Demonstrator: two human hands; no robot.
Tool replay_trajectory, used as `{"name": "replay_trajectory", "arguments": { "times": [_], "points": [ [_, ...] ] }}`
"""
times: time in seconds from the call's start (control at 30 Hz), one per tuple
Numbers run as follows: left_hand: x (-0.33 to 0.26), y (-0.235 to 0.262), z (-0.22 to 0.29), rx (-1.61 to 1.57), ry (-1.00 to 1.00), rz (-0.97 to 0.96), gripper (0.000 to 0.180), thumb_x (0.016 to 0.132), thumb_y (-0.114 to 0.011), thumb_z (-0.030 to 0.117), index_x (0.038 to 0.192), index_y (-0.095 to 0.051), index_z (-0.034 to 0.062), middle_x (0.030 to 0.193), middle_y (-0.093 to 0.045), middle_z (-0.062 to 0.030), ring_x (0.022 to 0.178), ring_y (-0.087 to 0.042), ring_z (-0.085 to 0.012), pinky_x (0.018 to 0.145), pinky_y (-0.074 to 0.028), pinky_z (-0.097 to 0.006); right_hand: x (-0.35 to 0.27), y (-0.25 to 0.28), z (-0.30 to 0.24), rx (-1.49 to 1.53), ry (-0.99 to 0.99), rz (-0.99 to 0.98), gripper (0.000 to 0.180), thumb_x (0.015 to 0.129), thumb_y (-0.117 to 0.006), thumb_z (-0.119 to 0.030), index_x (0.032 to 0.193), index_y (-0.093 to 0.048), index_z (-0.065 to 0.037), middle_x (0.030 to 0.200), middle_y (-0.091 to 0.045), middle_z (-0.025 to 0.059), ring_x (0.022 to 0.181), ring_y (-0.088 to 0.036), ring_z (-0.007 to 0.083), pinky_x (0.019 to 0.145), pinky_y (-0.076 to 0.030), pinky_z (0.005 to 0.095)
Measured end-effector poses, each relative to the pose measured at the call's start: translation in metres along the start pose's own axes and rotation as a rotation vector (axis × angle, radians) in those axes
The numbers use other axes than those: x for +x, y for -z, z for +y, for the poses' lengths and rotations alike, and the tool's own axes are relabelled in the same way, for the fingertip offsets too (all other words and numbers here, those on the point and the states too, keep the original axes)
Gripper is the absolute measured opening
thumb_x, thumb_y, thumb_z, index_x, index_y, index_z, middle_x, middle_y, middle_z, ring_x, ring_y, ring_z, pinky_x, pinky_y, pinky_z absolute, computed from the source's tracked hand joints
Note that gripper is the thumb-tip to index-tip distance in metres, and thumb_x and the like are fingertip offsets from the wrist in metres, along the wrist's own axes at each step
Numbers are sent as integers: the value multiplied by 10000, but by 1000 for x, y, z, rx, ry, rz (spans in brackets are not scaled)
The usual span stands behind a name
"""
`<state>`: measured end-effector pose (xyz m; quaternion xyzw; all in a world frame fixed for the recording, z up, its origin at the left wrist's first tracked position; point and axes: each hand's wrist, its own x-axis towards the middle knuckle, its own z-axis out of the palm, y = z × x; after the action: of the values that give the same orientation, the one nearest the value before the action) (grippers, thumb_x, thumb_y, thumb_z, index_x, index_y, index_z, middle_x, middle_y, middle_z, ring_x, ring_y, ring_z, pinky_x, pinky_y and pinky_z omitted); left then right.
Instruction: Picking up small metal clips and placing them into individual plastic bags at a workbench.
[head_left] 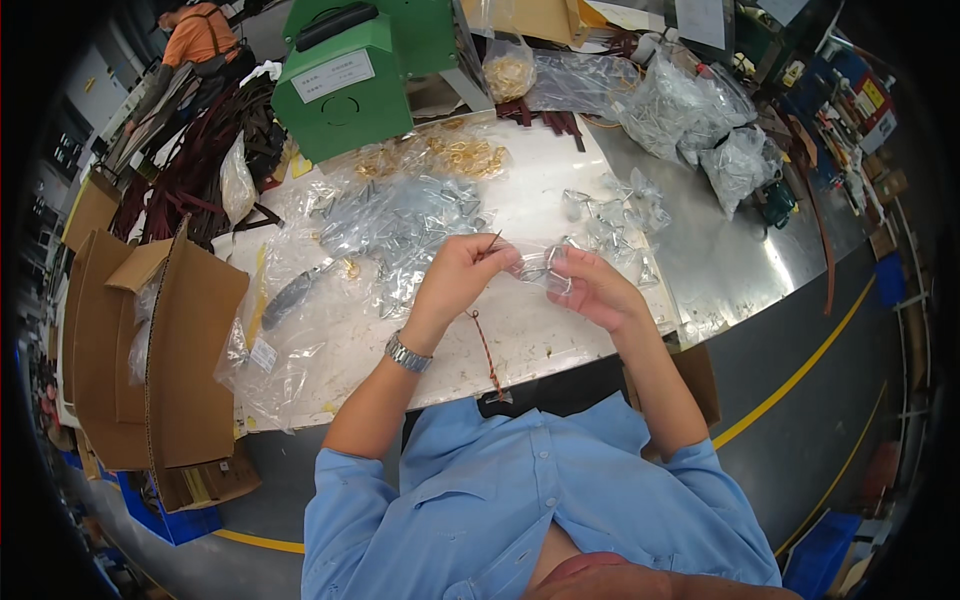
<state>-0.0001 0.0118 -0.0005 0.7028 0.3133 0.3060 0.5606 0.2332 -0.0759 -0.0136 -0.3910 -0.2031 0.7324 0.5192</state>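
Note:
My left hand (468, 268) and my right hand (598, 284) are raised over the near part of the white worktable (560, 325). Between them stretches a small clear plastic bag (537, 265) with silvery metal hardware in it. My left fingers pinch the bag's left end, and a thin dark tip sticks up above them. The right thumb and fingers close on its other end. A twisted red-brown cord (486, 352) hangs toward the table's front edge, below my left hand. Bagged silvery metal pieces (400, 225) lie beyond my left hand, and more loose ones (605, 220) beyond my right.
A green machine (345, 85) stands at the back left, with gold-coloured hardware (440, 152) before it. An open cardboard box (200, 345) is at the left edge. Grey-wrapped bundles (690, 110) sit on the metal tabletop at right. A person in orange (200, 38) is far left.

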Motion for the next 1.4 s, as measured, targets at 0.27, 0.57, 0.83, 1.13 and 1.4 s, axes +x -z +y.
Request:
{"name": "replay_trajectory", "arguments": {
  "times": [0.27,0.57,0.83,1.13,1.4],
  "points": [
    [-1,-17,-1,-162,3,151,208,1007,-709,152,1010,-794,-38,864,-775,-14,784,-619,-26,699,-487,-217,1,4,14,249,30,55,198,1023,-721,-204,1178,-676,-90,1112,-748,68,957,-728,192,875,-595,381],
    [-7,-33,3,-510,283,45,233,1045,-677,198,1121,-752,-10,979,-796,-130,442,-334,5,397,-242,-192,-3,-14,-15,-446,540,285,125,961,-781,-122,1038,-707,-58,980,-751,19,847,-674,75,740,-519,229],
    [-9,-39,0,-644,276,-125,172,1022,-691,147,1099,-742,1,961,-797,-103,462,-343,6,411,-240,-195,-1,-32,-23,-574,637,142,162,970,-767,-113,1093,-724,-16,1048,-740,33,910,-645,73,780,-497,241],
    [-10,-39,5,-251,189,-108,179,1017,-701,189,1078,-763,33,878,-778,8,537,-362,20,481,-282,-180,-9,-24,17,-227,310,63,373,1088,-608,-314,1246,-712,8,1098,-757,71,898,-695,128,860,-559,276],
    [-7,-31,8,-263,162,-101,191,1009,-718,209,983,-769,27,876,-791,-18,660,-465,11,612,-374,-197,-14,-34,14,-182,371,110,393,1089,-595,-309,1239,-687,43,1197,-758,169,1033,-749,204,944,-578,350]
  ]
}}
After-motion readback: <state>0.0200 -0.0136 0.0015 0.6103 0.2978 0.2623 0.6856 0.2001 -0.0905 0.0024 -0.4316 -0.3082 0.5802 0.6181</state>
